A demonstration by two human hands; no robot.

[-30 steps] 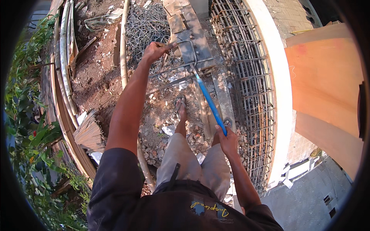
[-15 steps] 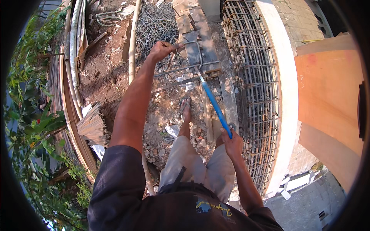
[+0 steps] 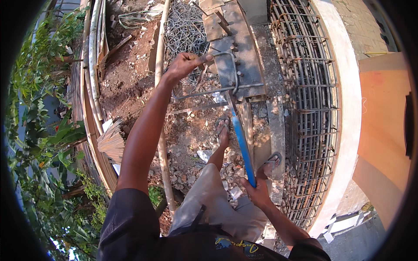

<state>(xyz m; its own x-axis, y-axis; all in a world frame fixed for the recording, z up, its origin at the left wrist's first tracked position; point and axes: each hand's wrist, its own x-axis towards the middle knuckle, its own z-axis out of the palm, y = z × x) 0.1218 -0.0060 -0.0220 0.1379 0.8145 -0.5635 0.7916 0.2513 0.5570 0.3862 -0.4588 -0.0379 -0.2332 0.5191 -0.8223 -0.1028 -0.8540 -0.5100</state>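
Observation:
My left hand (image 3: 185,66) is closed on the end of a thin steel rod, its thumb and finger stretched along it. The bent steel rod (image 3: 202,92) runs in an angular loop among short metal pins on a dark bending bench (image 3: 248,52). One long side crosses the bench's near end. My right hand (image 3: 257,192) grips the lower end of a blue-handled bending bar (image 3: 244,143). The bar's bare metal head meets the rod at a corner by the near pins; its exact hold on the rod is too small to make out.
A pile of bent steel rings (image 3: 185,30) lies left of the bench. Long rebar cages (image 3: 311,104) stand at the right, beside a pale wall edge (image 3: 344,108). A bamboo pole (image 3: 161,100) runs along the left over rubble. An orange panel (image 3: 383,104) leans farther right.
The bending bar's handle has swung to point more straight toward me, with my right hand on it. My left hand still holds the rod. The whole view has shifted slightly.

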